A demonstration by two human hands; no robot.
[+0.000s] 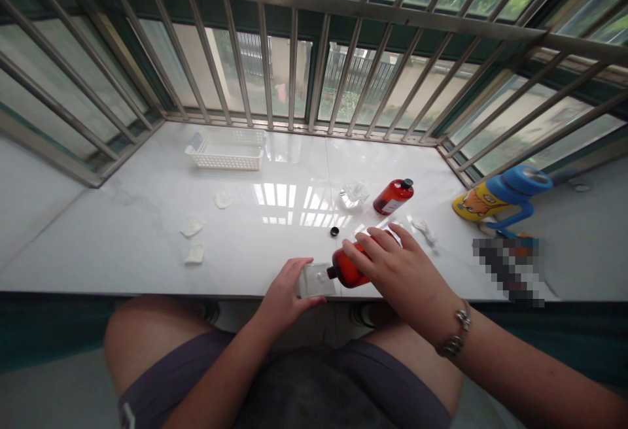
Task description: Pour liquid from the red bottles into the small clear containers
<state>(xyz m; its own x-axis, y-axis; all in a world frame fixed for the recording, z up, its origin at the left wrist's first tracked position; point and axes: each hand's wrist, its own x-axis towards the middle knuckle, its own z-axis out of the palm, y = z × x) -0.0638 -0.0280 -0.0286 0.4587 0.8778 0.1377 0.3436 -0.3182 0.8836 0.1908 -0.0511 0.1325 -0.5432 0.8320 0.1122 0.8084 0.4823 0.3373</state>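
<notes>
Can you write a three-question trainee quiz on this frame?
1. True or false: the right hand tilts an orange bottle with its neck at the clear container.
2. Which hand steadies the clear container? A) left B) right
3. Fill in: a small black ___ lies on the sill, apart from the bottles.

Key:
1. True.
2. A: the left hand grips it.
3. Cap, lying in front of the second bottle, which lies on its side on the sill.
</notes>
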